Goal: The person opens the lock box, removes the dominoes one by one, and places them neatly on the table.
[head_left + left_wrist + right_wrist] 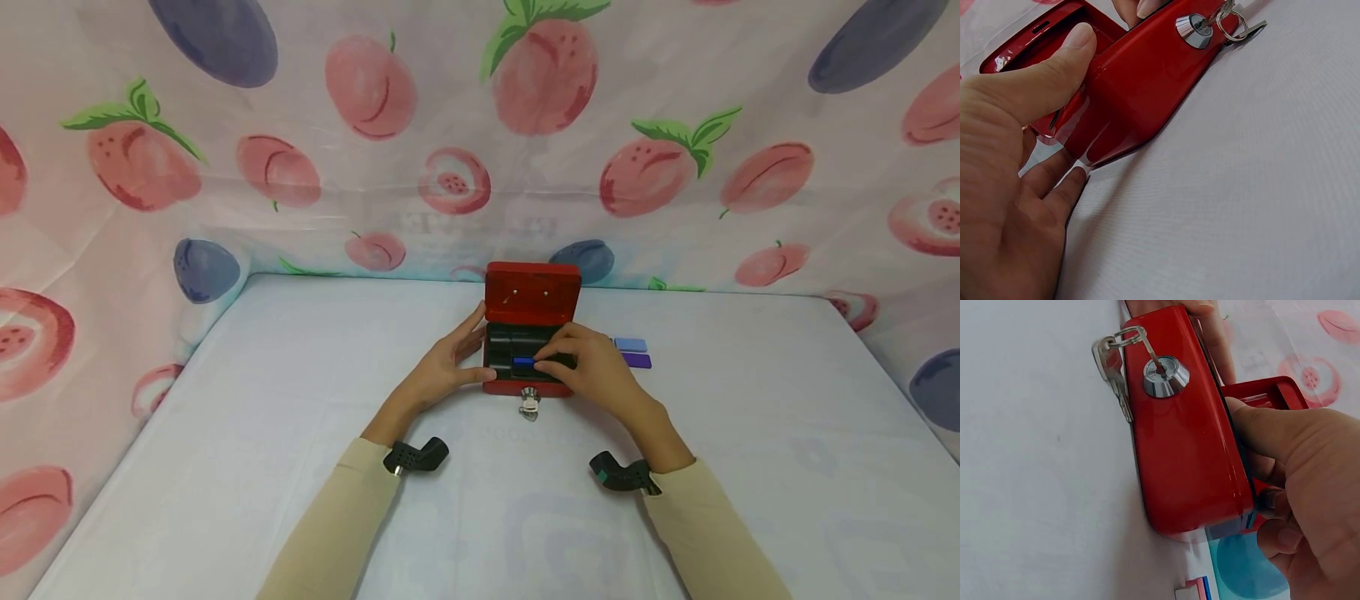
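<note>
A red cash box stands with its lid raised and a black tray inside. A ring of keys hangs from the round silver lock on its front. My left hand holds the box's left end, thumb over the front left rim and fingers along the outer side. Over the tray, my right hand pinches the end of a small flat blue piece, which lies low in a compartment. In the right wrist view the fingers and box wall hide that piece.
Right of the box lie a light blue flat piece and a purple one, partly behind the right hand. A white cloth covers the table. Behind it hangs a fruit-print curtain.
</note>
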Tool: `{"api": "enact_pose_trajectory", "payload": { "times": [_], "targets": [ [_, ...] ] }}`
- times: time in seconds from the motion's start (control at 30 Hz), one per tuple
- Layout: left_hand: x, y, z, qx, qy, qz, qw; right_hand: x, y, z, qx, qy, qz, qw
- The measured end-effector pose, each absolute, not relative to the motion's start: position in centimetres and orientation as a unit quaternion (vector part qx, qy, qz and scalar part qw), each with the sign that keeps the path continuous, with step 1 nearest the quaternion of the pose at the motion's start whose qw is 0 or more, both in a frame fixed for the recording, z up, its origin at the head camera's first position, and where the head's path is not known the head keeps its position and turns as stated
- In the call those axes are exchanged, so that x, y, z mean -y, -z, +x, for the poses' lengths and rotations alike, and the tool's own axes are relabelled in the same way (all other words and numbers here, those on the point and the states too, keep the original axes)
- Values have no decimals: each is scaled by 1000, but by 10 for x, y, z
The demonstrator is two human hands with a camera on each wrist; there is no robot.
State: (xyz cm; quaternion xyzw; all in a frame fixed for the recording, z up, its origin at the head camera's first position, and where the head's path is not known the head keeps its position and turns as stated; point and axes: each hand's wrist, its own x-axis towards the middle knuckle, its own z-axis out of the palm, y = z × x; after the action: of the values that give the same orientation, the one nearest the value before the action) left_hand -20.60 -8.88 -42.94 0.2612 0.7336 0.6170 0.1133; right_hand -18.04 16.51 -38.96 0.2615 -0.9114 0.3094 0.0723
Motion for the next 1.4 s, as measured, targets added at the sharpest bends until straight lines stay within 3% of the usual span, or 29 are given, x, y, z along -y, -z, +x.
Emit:
{"api": "enact_pose_trajectory", "payload": {
  "times": [0.33, 0.57, 0.87, 1.4],
  "targets": [
    [88, 429, -206, -721, -629, 265, 116, -164, 390, -178, 910, -296, 274, 97],
    [89, 431, -207, -725, -625, 266, 113, -163, 388, -178, 912, -294, 271, 89],
    [88, 403, -194, -717, -631, 265, 131, -162, 387, -177, 919, -284, 262, 79],
    [87, 402, -194, -720, -630, 262, 132, -161, 385, -178, 930, -276, 235, 58]
  ]
}}
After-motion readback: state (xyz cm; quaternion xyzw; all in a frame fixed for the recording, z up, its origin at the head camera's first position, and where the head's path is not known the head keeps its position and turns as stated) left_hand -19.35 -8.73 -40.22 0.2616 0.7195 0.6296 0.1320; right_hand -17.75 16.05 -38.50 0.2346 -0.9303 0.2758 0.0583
